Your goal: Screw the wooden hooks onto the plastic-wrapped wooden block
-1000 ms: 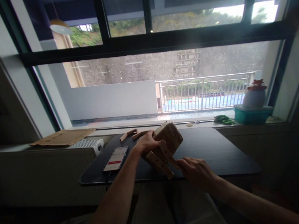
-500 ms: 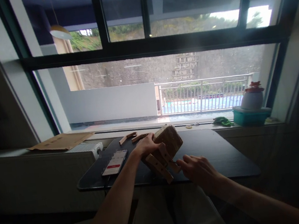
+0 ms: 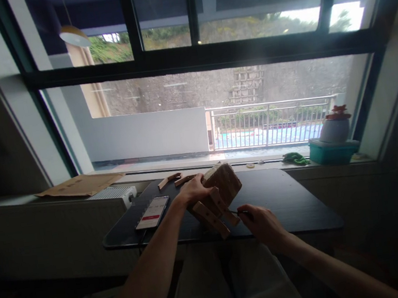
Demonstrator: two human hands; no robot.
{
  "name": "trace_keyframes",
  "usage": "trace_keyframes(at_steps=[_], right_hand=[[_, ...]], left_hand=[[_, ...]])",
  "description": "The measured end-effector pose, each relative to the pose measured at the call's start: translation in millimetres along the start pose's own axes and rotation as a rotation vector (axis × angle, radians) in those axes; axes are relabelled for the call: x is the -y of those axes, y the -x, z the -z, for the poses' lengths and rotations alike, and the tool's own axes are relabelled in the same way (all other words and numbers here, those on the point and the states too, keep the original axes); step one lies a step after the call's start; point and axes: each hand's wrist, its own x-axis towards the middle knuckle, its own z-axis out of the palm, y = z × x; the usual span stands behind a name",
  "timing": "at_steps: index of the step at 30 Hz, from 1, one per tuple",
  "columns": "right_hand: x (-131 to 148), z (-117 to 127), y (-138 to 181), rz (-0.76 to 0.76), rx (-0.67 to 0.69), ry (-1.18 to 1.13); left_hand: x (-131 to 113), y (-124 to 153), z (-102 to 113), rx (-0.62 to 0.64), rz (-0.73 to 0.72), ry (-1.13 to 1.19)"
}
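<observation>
Still clasps the tilted wooden block (image 3: 225,180) in the left hand (image 3: 193,190), right of the smartphone (image 3: 153,212); with closed right hand (image 3: 264,222), grips a thin dark tool (image 3: 234,212), now baring more shaft beside the curved wooden piece (image 3: 225,208) than half a second ago.

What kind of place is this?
Probably a room indoors, maybe in a home, though I can't be sure. A dark table stands by a big window, and through the glass you can see a metal railing outside.
</observation>
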Motion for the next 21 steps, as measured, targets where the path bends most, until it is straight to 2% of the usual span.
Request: trace_keyframes(at_steps=[4, 9, 13, 17, 21], right_hand=[[4.3, 7.1, 1.0, 0.061, 0.041, 0.067], [11.3, 18.8, -0.4, 0.363, 0.042, 0.414], [10.3, 18.7, -0.4, 0.488, 0.038, 0.491], [6.6, 6.4, 3.6, 0.432, 0.0, 0.409], [6.6, -9.2, 8.0, 0.132, -0.057, 0.081]], left_hand=[[0.8, -2.6, -0.8, 0.001, 0.006, -0.007], [1.1, -2.8, -1.0, 0.002, 0.025, -0.008], [0.2, -1.0, -0.5, 0.007, 0.038, -0.004], [0.5, -0.5, -0.4, 0.006, 0.025, -0.003], [2.1, -1.2, -1.2, -0.001, 0.017, -0.005]])
